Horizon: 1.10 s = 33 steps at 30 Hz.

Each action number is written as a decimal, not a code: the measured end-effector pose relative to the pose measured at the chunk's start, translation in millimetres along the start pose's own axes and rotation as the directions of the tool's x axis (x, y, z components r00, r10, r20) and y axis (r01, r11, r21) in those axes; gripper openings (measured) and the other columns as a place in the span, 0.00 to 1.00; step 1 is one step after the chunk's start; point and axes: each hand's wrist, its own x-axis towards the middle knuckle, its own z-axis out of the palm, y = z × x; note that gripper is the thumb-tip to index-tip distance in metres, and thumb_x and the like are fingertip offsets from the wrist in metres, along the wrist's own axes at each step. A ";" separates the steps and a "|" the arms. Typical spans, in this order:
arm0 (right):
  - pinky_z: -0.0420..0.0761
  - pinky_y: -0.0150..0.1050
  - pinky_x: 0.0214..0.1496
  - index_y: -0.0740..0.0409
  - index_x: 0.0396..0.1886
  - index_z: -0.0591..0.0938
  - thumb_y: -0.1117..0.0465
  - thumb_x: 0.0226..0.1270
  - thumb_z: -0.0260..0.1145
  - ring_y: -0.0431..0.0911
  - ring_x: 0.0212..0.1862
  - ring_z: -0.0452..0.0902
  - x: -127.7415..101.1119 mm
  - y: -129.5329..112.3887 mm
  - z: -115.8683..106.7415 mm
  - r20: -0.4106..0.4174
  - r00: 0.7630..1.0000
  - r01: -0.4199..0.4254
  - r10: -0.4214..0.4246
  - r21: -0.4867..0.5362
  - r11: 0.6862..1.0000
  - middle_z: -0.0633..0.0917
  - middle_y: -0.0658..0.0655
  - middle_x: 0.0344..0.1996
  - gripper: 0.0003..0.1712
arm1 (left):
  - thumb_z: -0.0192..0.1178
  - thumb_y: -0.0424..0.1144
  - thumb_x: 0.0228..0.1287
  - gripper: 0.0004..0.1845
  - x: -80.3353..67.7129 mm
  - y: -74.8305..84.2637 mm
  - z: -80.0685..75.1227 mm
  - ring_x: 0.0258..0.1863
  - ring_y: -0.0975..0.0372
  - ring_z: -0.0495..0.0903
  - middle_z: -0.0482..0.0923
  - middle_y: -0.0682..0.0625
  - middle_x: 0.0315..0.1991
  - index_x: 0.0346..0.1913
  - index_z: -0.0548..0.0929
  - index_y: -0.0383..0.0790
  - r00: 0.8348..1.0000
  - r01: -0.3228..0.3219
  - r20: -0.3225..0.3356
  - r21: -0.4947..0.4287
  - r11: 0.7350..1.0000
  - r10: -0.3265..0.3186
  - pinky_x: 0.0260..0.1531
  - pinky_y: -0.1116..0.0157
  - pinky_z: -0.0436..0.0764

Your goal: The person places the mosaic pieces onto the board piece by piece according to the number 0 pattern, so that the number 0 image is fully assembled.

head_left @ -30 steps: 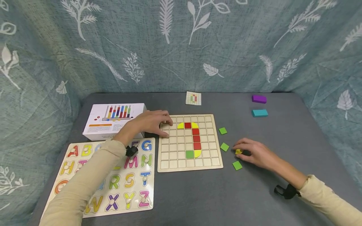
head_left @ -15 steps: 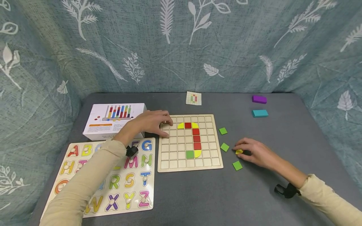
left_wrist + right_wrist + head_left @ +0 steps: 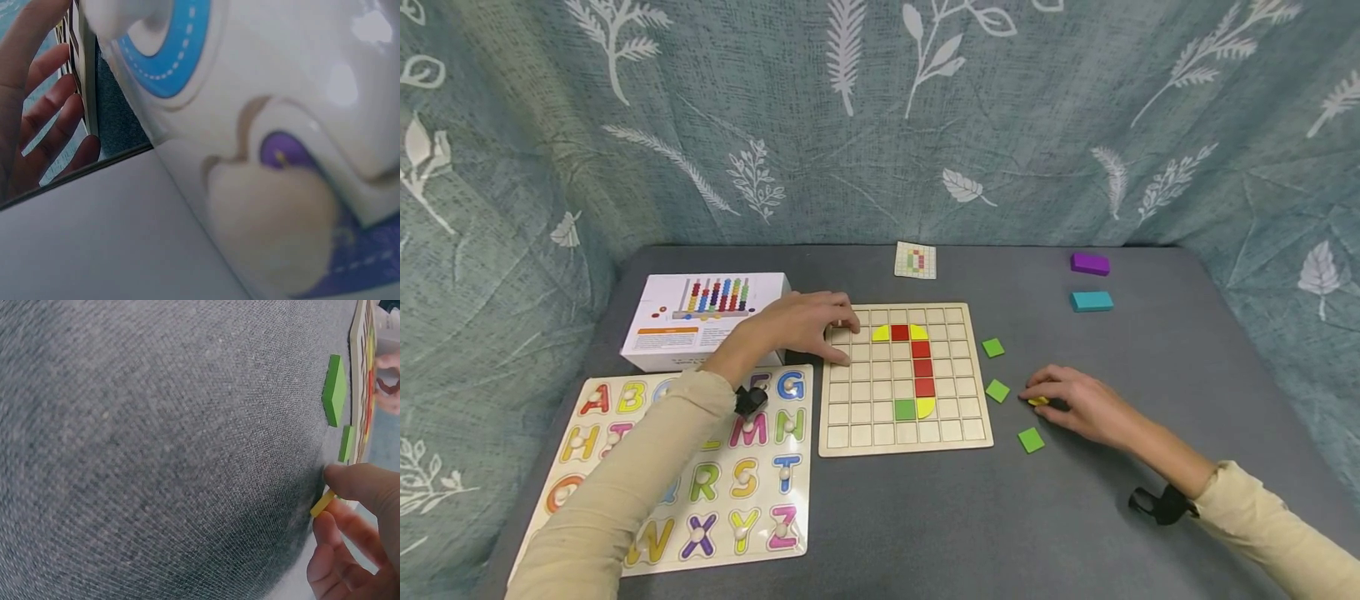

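Note:
A wooden grid board (image 3: 904, 437) lies mid-table with red, yellow and green tiles set in it. My left hand (image 3: 808, 327) rests on the board's left edge, its fingers (image 3: 44, 119) curled over the rim. My right hand (image 3: 1067, 402) sits on the grey cloth to the board's right and pinches a small yellow tile (image 3: 1038, 402) (image 3: 322, 504) between thumb and fingers, one edge tilted up off the cloth. Three green square tiles (image 3: 992, 347) (image 3: 997, 390) (image 3: 1031, 439) lie loose around it.
An alphabet puzzle board (image 3: 700, 483) lies at the front left, a white abacus box (image 3: 700, 321) behind it. A small pattern card (image 3: 915, 260) sits at the back, with a purple block (image 3: 1089, 263) and a teal block (image 3: 1091, 301) at the back right. Curtains enclose the table.
The right hand's fingers have closed a little lower over the yellow tile, hiding more of it. The left hand has stayed on the board.

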 end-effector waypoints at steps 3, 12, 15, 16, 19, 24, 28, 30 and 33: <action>0.80 0.40 0.41 0.53 0.45 0.88 0.67 0.56 0.72 0.42 0.43 0.80 0.9 0.5 -0.1 -0.009 1.000 0.004 -0.004 0.004 1.000 0.84 0.49 0.42 0.15 | 0.67 0.65 0.52 0.25 -0.1 0.0 -0.6 0.38 0.67 0.71 0.74 0.59 0.46 0.51 0.82 0.59 1.000 -0.004 0.000 0.000 1.000 0.004 0.32 0.66 0.68; 0.78 0.35 0.36 0.53 0.44 0.87 0.67 0.55 0.73 0.38 0.38 0.79 0.8 1.9 1.3 -0.059 0.998 0.025 -0.024 0.009 1.000 0.84 0.47 0.39 0.15 | 0.67 0.65 0.51 0.25 -0.5 1.1 -1.5 0.38 0.67 0.71 0.74 0.60 0.45 0.50 0.82 0.60 1.000 0.005 -0.003 0.005 1.000 -0.005 0.34 0.65 0.69; 0.77 0.33 0.34 0.52 0.44 0.87 0.66 0.55 0.73 0.36 0.36 0.78 0.6 3.1 1.1 -0.072 0.997 0.040 -0.040 -0.003 0.999 0.84 0.47 0.38 0.15 | 0.67 0.65 0.51 0.25 -0.9 1.2 -1.1 0.38 0.67 0.71 0.74 0.60 0.45 0.50 0.82 0.59 1.000 0.005 -0.005 0.008 1.000 -0.005 0.35 0.65 0.70; 0.77 0.33 0.34 0.52 0.44 0.87 0.66 0.55 0.73 0.35 0.35 0.77 1.0 3.5 0.7 -0.077 0.996 0.044 -0.044 -0.004 0.999 0.84 0.46 0.38 0.15 | 0.67 0.65 0.51 0.25 -0.8 1.2 -1.2 0.38 0.67 0.71 0.74 0.60 0.45 0.50 0.82 0.59 1.000 0.006 -0.006 0.009 1.000 -0.006 0.35 0.65 0.70; 0.75 0.31 0.32 0.52 0.45 0.87 0.65 0.56 0.73 0.32 0.33 0.74 3.7 3.9 -1.1 -0.091 0.995 0.052 -0.051 0.010 0.999 0.83 0.46 0.37 0.15 | 0.67 0.65 0.51 0.25 -1.0 1.4 -1.9 0.38 0.67 0.71 0.74 0.59 0.45 0.50 0.82 0.59 1.000 0.002 -0.005 0.005 1.000 -0.002 0.35 0.65 0.70; 0.73 0.28 0.32 0.54 0.47 0.86 0.66 0.56 0.73 0.31 0.32 0.71 16.9 -4.9 -3.4 -0.112 0.989 0.105 -0.095 0.085 0.991 0.83 0.46 0.37 0.17 | 0.66 0.66 0.51 0.25 -0.4 1.2 -2.7 0.38 0.67 0.71 0.74 0.59 0.46 0.51 0.81 0.60 1.000 0.002 0.003 -0.004 1.000 -0.002 0.33 0.65 0.69; 0.73 0.27 0.32 0.57 0.48 0.86 0.66 0.56 0.73 0.34 0.32 0.72 39.4 -26.2 1.3 -0.121 0.977 0.190 -0.173 0.142 0.971 0.83 0.49 0.39 0.18 | 0.66 0.66 0.51 0.26 0.0 0.5 -2.2 0.38 0.67 0.71 0.74 0.60 0.46 0.51 0.81 0.60 1.000 0.007 0.001 -0.007 1.000 -0.007 0.34 0.65 0.69; 0.74 0.27 0.32 0.57 0.48 0.86 0.65 0.57 0.73 0.36 0.32 0.73 54.0 -40.2 6.6 -0.118 0.968 0.238 -0.220 0.169 0.956 0.83 0.50 0.39 0.17 | 0.66 0.66 0.51 0.25 0.2 0.2 -1.7 0.39 0.67 0.71 0.74 0.60 0.46 0.51 0.81 0.60 1.000 0.009 0.002 -0.008 1.000 -0.009 0.35 0.65 0.70; 0.76 0.26 0.34 0.56 0.47 0.87 0.62 0.58 0.73 0.37 0.33 0.74 77.9 -61.3 16.7 -0.102 0.951 0.306 -0.292 0.180 0.935 0.83 0.51 0.38 0.15 | 0.66 0.66 0.52 0.26 0.7 -0.3 -1.4 0.38 0.67 0.71 0.74 0.60 0.46 0.51 0.81 0.60 1.000 0.006 0.004 -0.002 1.000 -0.006 0.35 0.65 0.70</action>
